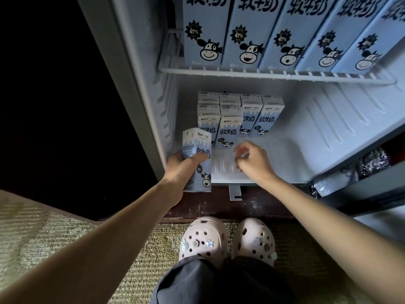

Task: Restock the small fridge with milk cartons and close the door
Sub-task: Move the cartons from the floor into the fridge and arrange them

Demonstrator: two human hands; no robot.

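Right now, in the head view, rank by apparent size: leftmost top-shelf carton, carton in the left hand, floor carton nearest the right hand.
1. Top-shelf carton, even cropped by the frame.
2. Held carton.
3. Floor carton.
Nearness to the camera, not true size, may explain the gaps.

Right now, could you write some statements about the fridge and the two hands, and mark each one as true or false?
1. The left hand holds a milk carton at the lower left edge of the fridge. True.
2. The right hand grips a second carton. False: it holds nothing, above the fridge floor.
3. The wire shelf carries a row of cartons. True.
4. Cartons fill the whole lower compartment. False: the lower cartons stand only at the back left.
5. The fridge door is closed. False: it stands open.
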